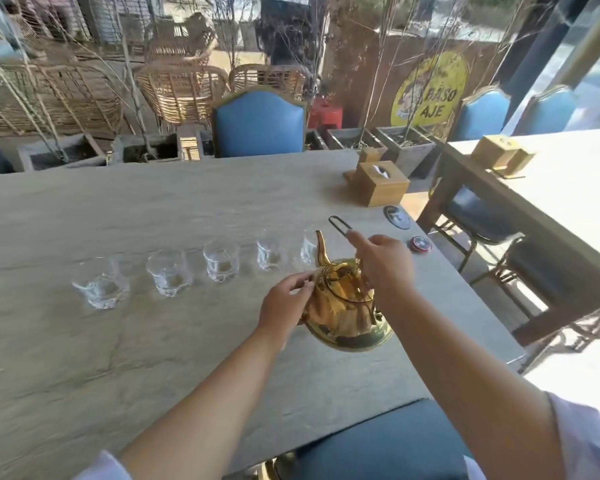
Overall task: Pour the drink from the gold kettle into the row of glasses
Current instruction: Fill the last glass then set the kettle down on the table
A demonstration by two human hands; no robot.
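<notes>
A shiny gold kettle (pixel 343 306) hangs above the grey table (pixel 84 209), tilted with its spout toward the far side. My right hand (pixel 385 261) grips its handle from above, index finger stretched out. My left hand (pixel 286 303) rests its fingertips on the kettle's lid and left side. Several clear glasses stand in a row: the leftmost glass (pixel 101 284), a second glass (pixel 169 271), a middle glass (pixel 221 258), a fourth glass (pixel 271 252) and the rightmost glass (pixel 309 249), partly hidden behind the spout. All look empty.
A wooden tissue box (pixel 381 183) and a smaller wooden holder (pixel 369 155) stand at the table's far right. A black clip (pixel 340 224) and two round coasters (pixel 396 217) lie near the right edge. A blue chair (pixel 258 123) faces me; another table (pixel 551 188) stands right.
</notes>
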